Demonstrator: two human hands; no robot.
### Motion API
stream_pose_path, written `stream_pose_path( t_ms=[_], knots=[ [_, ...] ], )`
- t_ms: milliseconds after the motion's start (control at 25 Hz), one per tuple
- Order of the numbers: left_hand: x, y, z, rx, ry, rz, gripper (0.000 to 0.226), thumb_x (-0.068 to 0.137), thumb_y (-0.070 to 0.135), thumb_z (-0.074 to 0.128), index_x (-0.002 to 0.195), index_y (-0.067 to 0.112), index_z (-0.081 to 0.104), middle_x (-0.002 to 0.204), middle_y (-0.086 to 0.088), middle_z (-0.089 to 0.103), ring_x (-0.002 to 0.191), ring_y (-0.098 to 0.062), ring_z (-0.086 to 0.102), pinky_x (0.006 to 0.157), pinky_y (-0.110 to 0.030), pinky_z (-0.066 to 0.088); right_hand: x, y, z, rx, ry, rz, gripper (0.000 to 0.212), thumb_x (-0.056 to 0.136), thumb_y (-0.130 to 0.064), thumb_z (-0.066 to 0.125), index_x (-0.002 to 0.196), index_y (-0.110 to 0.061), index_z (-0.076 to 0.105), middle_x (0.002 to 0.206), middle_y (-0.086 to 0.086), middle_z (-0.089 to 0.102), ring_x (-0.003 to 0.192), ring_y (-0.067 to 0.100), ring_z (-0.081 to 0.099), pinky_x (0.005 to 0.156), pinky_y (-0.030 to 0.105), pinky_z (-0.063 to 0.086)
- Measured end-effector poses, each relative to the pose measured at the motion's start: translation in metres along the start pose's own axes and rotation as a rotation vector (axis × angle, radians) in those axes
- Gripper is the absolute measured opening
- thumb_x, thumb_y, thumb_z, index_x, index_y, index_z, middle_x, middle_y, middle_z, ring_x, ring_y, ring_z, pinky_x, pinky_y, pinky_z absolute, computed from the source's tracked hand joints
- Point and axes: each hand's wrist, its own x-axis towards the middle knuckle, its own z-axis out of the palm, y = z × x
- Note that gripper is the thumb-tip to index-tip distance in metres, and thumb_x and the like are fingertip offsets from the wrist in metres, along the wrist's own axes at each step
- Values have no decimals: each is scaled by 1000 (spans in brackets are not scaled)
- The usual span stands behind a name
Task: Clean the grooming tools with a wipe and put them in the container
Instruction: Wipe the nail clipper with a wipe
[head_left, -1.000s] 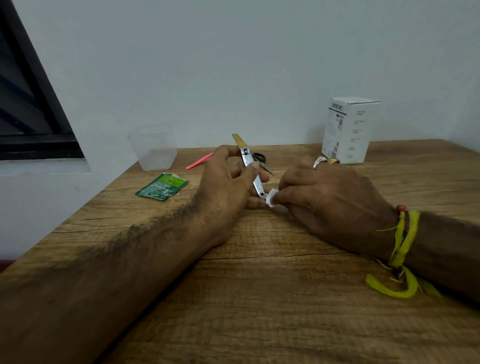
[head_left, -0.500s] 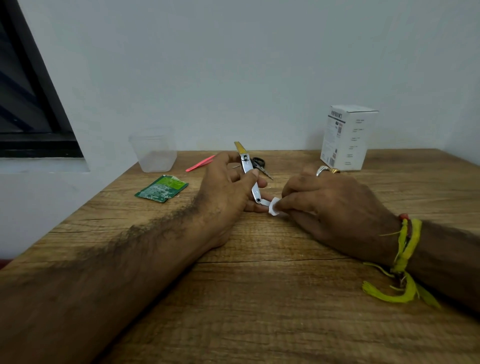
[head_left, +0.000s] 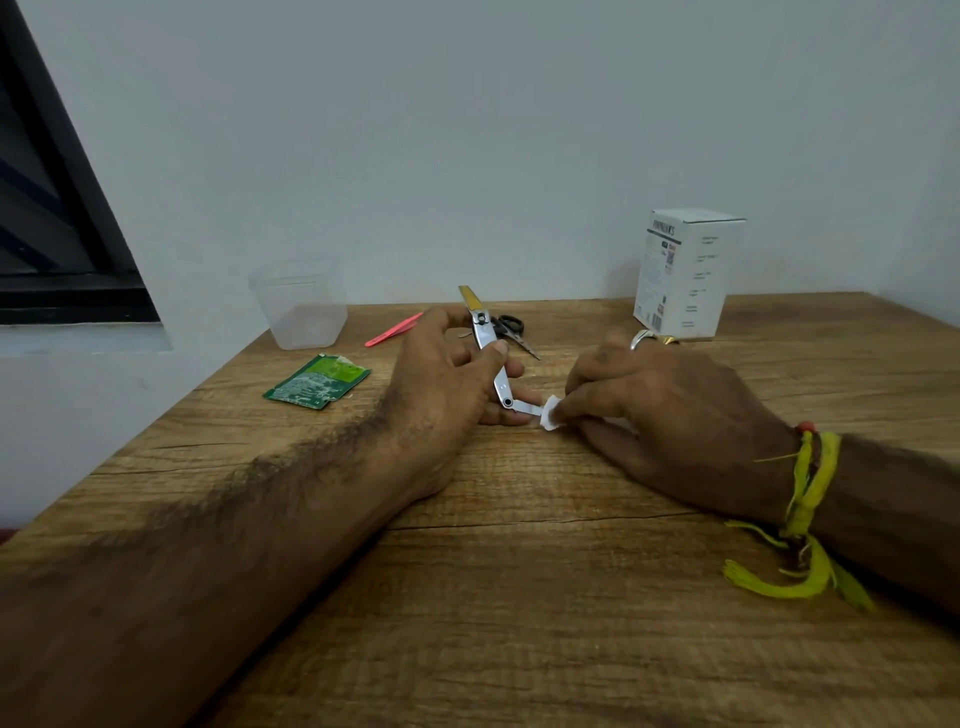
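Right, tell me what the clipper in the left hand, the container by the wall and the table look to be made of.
Nail clipper: polished metal, going by its bright silver sheen; the far tip looks gold-toned.
Container: probably clear, slightly frosted plastic, since the wall shows through it.
Table: wood or wood-look laminate, matte, with visible grain lines; which one I cannot tell.

My left hand (head_left: 447, 379) grips the steel nail clipper (head_left: 491, 345), gold end toward 12 o'clock. My right hand (head_left: 665, 410) pinches a white wipe (head_left: 550, 414) on its folded-out blade at 3 o'clock. The clear container (head_left: 301, 306) stands at 10 o'clock.
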Motion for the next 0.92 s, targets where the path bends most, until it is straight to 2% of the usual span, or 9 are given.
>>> stream_pose_path(
  t_ms=[160,360,520,640,760,920],
  knots=[
    [1,1,1,1,24,-10,27,99,5,58,119,20,48,86,-15,71,62,-29,75,48,-33,60,0,0,1,26,-31,20,19,91,-26,63,105,-32,75,98,-8,68,91,17,56,64,27,33],
    [0,1,0,-1,38,-12,28,100,3,57,121,18,47,86,-15,70,60,-26,75,49,-33,60,-1,2,-2,48,-63,76,21,94,-31,58,110,-36,71,104,-11,65,96,15,53,67,25,31],
    [0,1,-1,11,36,-1,26,101,3,55,120,19,46,88,-16,69,58,-24,74,50,-35,61,2,2,-4,24,-98,126,24,96,-35,53,114,-41,68,107,-16,62,98,14,52,69,29,40],
    [0,1,1,4,46,-8,26,100,4,56,117,21,46,89,-16,70,59,-25,74,51,-35,62,0,2,-6,36,-117,148,23,95,-34,54,112,-40,69,106,-16,63,96,13,54,68,28,40],
    [1,1,-1,9,62,-5,26,100,5,56,120,19,46,91,-16,70,63,-27,75,51,-35,62,1,2,-5,45,-112,174,24,95,-33,53,111,-38,69,105,-17,63,98,13,56,74,33,48],
    [2,0,0,1,87,6,27,100,6,57,123,17,47,92,-16,72,65,-29,76,51,-36,62,1,5,-3,15,-117,199,20,94,-32,55,105,-37,71,103,-17,64,99,9,56,72,26,42]
  ],
)
